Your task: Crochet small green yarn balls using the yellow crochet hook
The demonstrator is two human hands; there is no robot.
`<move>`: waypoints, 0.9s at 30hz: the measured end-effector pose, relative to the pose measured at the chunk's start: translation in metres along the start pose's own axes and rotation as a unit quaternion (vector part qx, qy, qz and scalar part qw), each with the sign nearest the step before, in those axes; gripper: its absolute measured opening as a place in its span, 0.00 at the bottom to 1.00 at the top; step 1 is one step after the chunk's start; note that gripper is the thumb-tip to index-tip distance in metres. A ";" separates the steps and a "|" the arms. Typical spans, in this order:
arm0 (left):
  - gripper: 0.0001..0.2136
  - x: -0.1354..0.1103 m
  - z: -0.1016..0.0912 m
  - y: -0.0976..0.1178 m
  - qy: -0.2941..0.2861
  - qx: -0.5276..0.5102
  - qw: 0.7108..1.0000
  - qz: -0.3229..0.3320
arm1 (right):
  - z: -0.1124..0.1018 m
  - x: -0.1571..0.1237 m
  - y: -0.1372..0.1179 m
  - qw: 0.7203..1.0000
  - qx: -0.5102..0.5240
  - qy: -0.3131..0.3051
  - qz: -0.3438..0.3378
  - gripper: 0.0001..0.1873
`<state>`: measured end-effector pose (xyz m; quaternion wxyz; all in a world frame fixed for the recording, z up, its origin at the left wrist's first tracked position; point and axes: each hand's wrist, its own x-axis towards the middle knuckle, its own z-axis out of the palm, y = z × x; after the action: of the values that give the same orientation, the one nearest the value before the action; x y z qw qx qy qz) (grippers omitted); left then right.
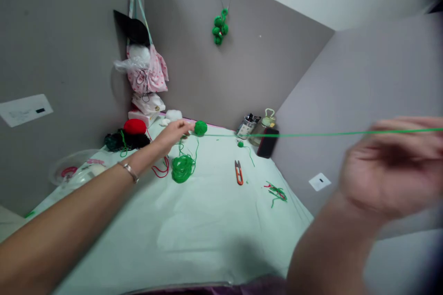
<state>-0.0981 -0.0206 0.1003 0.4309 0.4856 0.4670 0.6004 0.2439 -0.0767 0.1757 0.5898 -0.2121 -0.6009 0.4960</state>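
My left hand (176, 130) reaches toward the far side of the table, its fingertips closed on a small round green yarn ball (200, 128). From the ball a taut green yarn strand (318, 135) runs right to my right hand (394, 170). That hand is raised close to the camera and blurred, its fingers curled around the strand, which goes on to the right edge of the view. Fingertips there are partly hidden. Below the ball lies a loose green yarn coil (183, 168).
Orange-handled thread snips (238, 174) lie mid-table, with green and red yarn scraps (278, 192) to their right. A phone (268, 143) leans near a pen tin (246, 126). At left are a red yarn ball (134, 126) and a plastic tub (74, 168). Green balls (219, 27) hang on the wall.
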 end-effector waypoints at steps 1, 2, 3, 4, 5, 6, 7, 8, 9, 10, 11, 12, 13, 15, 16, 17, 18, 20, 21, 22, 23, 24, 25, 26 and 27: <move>0.12 -0.008 -0.003 -0.005 -0.005 0.018 1.000 0.002 | 0.014 -0.007 0.021 0.998 0.041 0.004 0.051 0.20; 0.12 -0.017 -0.006 -0.008 -0.006 0.034 0.999 0.004 | 0.029 -0.014 0.044 0.996 0.048 -0.006 0.078 0.19; 0.13 -0.026 -0.008 -0.010 -0.005 0.045 0.999 0.007 | 0.043 -0.018 0.068 0.994 0.050 -0.016 0.095 0.18; 0.13 -0.035 -0.011 -0.011 0.007 0.051 0.999 0.015 | 0.055 -0.020 0.091 0.991 0.058 -0.023 0.117 0.17; 0.12 -0.043 -0.012 -0.011 0.019 0.053 0.998 0.020 | 0.065 -0.021 0.112 0.988 0.067 -0.030 0.139 0.17; 0.12 -0.050 -0.013 -0.011 0.033 0.052 0.998 0.024 | 0.072 -0.020 0.132 0.985 0.070 -0.036 0.154 0.17; 0.12 -0.056 -0.013 -0.011 0.041 0.050 0.998 0.023 | 0.076 -0.018 0.148 0.982 0.073 -0.042 0.168 0.17; 0.13 -0.060 -0.012 -0.012 0.043 0.046 0.998 0.020 | 0.078 -0.016 0.162 0.979 0.077 -0.047 0.183 0.18; 0.13 -0.064 -0.010 -0.012 0.036 0.042 0.998 0.016 | 0.077 -0.013 0.173 0.975 0.082 -0.051 0.200 0.18; 0.14 -0.066 -0.007 -0.013 0.029 0.037 0.999 0.012 | 0.075 -0.010 0.182 0.971 0.086 -0.055 0.216 0.19; 0.15 -0.067 -0.004 -0.015 0.024 0.031 0.999 0.009 | 0.072 -0.008 0.188 0.967 0.087 -0.061 0.233 0.19; 0.16 -0.068 -0.001 -0.017 0.019 0.026 0.999 0.006 | 0.068 -0.007 0.193 0.962 0.088 -0.069 0.251 0.19; 0.17 -0.069 0.002 -0.019 0.016 0.020 1.000 0.003 | 0.064 -0.007 0.197 0.958 0.090 -0.072 0.264 0.19; 0.17 -0.071 0.008 -0.026 0.012 0.010 1.000 -0.008 | 0.058 -0.007 0.202 0.951 0.097 -0.069 0.284 0.18; 0.17 -0.073 0.010 -0.029 0.009 0.005 1.000 -0.016 | 0.056 -0.008 0.203 0.949 0.103 -0.065 0.291 0.18; 0.17 -0.075 0.012 -0.034 0.005 0.002 1.000 -0.023 | 0.055 -0.008 0.204 0.947 0.109 -0.061 0.297 0.18; 0.18 -0.078 0.014 -0.038 0.000 -0.001 1.000 -0.030 | 0.055 -0.009 0.205 0.944 0.115 -0.059 0.303 0.18; 0.17 -0.083 0.018 -0.046 -0.005 -0.005 0.999 -0.039 | 0.055 -0.011 0.206 0.939 0.124 -0.060 0.315 0.18; 0.17 -0.085 0.020 -0.050 -0.006 -0.006 0.999 -0.041 | 0.056 -0.012 0.206 0.937 0.128 -0.063 0.320 0.18; 0.17 -0.088 0.022 -0.053 -0.005 -0.008 0.999 -0.043 | 0.056 -0.013 0.206 0.934 0.131 -0.066 0.325 0.18; 0.17 -0.090 0.024 -0.057 -0.005 -0.010 0.999 -0.046 | 0.057 -0.013 0.206 0.932 0.134 -0.069 0.329 0.17; 0.17 -0.092 0.027 -0.060 -0.004 -0.013 0.999 -0.049 | 0.057 -0.014 0.207 0.930 0.137 -0.071 0.333 0.17; 0.17 -0.093 0.029 -0.063 -0.004 -0.015 0.999 -0.052 | 0.057 -0.014 0.207 0.929 0.139 -0.072 0.335 0.17; 0.17 -0.094 0.030 -0.066 -0.005 -0.016 0.998 -0.054 | 0.056 -0.014 0.207 0.928 0.142 -0.072 0.336 0.17; 0.17 -0.095 0.032 -0.068 -0.006 -0.016 0.998 -0.054 | 0.056 -0.014 0.207 0.928 0.145 -0.070 0.336 0.17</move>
<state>-0.0476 -0.0949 0.0197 0.4732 0.4558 0.4802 0.5811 0.1273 -0.0213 0.0043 0.3695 -0.2784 -0.4562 0.7602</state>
